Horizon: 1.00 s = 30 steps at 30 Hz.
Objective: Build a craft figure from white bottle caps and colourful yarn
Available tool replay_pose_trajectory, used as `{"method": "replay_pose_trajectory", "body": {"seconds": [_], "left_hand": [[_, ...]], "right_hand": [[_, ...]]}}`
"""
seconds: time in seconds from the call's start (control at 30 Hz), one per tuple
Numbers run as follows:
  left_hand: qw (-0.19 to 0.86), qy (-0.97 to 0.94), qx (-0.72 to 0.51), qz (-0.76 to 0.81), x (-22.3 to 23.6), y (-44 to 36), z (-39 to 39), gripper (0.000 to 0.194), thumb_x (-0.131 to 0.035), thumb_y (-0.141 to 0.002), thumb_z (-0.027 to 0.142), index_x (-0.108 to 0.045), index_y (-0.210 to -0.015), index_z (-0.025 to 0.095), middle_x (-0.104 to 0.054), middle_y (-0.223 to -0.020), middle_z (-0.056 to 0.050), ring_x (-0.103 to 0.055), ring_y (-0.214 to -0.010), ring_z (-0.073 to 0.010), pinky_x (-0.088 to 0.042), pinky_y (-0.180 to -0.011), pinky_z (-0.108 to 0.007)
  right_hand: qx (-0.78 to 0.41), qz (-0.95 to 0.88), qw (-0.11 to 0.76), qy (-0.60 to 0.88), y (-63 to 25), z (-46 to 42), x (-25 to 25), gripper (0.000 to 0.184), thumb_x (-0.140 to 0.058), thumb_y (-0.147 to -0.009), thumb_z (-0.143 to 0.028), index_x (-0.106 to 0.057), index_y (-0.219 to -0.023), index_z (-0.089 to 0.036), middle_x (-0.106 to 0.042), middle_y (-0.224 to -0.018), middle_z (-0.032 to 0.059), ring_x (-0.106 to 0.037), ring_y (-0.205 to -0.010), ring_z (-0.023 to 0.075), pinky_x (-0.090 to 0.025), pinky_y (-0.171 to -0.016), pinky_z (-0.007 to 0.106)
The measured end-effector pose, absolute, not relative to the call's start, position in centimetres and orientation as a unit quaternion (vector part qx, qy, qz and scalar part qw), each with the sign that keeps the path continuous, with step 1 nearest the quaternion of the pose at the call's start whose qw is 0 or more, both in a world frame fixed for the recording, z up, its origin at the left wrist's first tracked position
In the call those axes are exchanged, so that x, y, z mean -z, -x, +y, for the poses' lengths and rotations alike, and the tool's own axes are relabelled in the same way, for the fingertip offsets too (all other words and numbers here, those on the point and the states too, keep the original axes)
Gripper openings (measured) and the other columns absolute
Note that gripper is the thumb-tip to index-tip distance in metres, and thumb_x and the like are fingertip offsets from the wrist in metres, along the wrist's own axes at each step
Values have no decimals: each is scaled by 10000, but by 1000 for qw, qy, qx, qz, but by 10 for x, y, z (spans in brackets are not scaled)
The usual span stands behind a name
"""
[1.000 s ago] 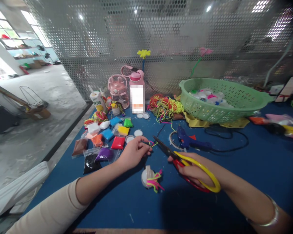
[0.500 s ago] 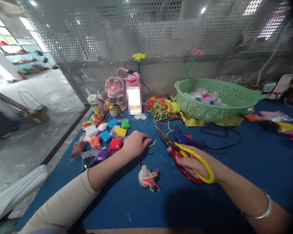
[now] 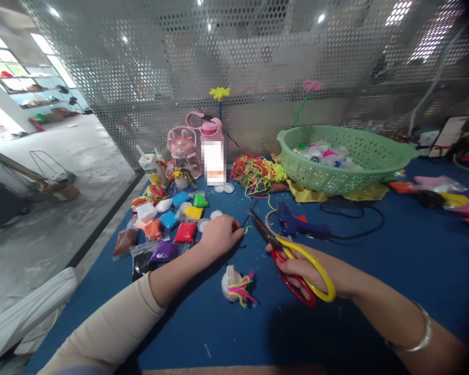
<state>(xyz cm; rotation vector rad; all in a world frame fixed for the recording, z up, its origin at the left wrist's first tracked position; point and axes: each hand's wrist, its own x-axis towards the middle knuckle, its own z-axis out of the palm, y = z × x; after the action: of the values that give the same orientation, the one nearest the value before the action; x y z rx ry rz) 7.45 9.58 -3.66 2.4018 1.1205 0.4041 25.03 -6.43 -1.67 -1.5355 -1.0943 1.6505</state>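
Observation:
My left hand [image 3: 223, 235] is closed in a pinch near the middle of the table, with a thin dark string [image 3: 248, 215] rising from its fingertips. In my right hand [image 3: 303, 263] are scissors [image 3: 272, 240] with one yellow and one red handle. Their blades point up and left, the tips close to the string; whether they touch it I cannot tell. A short yellow-green yarn piece [image 3: 247, 229] lies by the left fingertips. Nearer to me sits a small round white piece [image 3: 230, 287] with pink and yellow yarn strands on it.
Bagged coloured clay [image 3: 185, 232] lies left of my hand. Behind stand a pink bottle [image 3: 211, 130], a yarn heap [image 3: 258, 174] and a green basket [image 3: 336, 177] of small items. A blue glue gun [image 3: 303, 225] with a black cable lies beyond the scissors.
My right hand has brought the scissors slightly left and toward me, their handles tilting lower. My left hand has shifted a little to the right with the string.

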Motion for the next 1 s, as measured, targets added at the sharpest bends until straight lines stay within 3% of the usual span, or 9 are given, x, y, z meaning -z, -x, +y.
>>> {"method": "replay_pose_trajectory", "body": {"seconds": [0.17,0.37,0.53,0.83,1.0], "left_hand": [[265,-854,-183,409,37,-74,98,144,-573,-770,271,-681,-707,199,-686,-753,-54,-602,-718,-198,-420,-670,-281],[356,-814,-225,400,38,-71,108,184,-486,-824,277,-636,-771,185,-683,-742,-24,-615,-691,-160,-440,-635,-247],[406,-801,-216,385,38,-71,108,199,-513,-823,305,-629,-727,176,-655,-666,-9,-579,-612,-136,-420,-584,-234],[427,-807,-192,359,30,-71,100,207,-540,-815,323,-641,-708,179,-644,-658,-2,-549,-609,-136,-410,-604,-247],[404,-801,-219,384,31,-69,105,202,-538,-807,325,-620,-686,186,-631,-659,-16,-553,-635,-152,-398,-591,-249]], "right_hand": [[-626,-413,309,585,-247,-64,14,498,-482,-828,-241,-336,-1304,-214,-520,-562,-85,-479,-370,95,-390,-380,187],[-651,-379,316,577,-247,-62,10,619,-545,-690,-206,-352,-1278,-201,-496,-584,-70,-482,-468,108,-404,-402,185],[-676,-359,297,571,-247,-60,9,565,-529,-648,-215,-411,-1200,-203,-506,-572,-69,-442,-418,95,-377,-374,184],[-664,-369,285,584,-237,-58,2,511,-523,-650,-244,-456,-1152,-178,-480,-450,-85,-386,-356,87,-337,-341,164],[-658,-355,298,593,-242,-59,3,589,-526,-645,-256,-418,-1221,-189,-477,-448,-96,-377,-346,89,-338,-335,170]]}}
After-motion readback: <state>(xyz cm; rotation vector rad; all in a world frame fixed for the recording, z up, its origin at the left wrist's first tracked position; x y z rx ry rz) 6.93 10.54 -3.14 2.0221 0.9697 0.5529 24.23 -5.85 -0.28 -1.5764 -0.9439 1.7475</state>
